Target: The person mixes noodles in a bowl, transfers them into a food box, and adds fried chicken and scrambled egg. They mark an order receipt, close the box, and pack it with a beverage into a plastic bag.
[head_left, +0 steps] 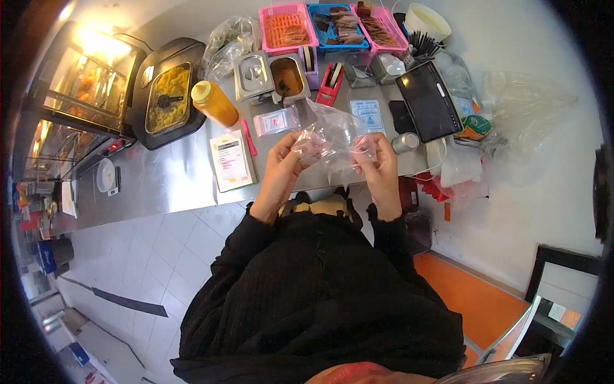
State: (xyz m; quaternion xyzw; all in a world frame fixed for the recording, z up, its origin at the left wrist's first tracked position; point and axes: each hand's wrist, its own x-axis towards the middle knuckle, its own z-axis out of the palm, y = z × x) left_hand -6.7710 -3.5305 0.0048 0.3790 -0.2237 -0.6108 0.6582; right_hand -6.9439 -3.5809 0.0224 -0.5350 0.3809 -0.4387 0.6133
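Observation:
A clear plastic bag [334, 131] is stretched between my two hands, above the front edge of the steel counter [173, 180]. My left hand [286, 164] pinches its left side, and my right hand [380, 168] pinches the right side. Through the film the counter shows faintly; I cannot make out anything inside the bag. Just beyond my left hand lies a packet with a blue and red print [276, 121]. Behind my right hand is a white and blue printed sheet or packet [366, 116]. A small metal can [405, 143] stands to the right of my right hand.
A sauce bottle [215, 104], a pink knife-like tool [249, 138] and a printed order pad [232, 161] are to the left. Metal food pans [252, 75], a red tape dispenser [330, 84] and a pink basket [286, 29] stand behind. A black tablet [430, 102] is at right.

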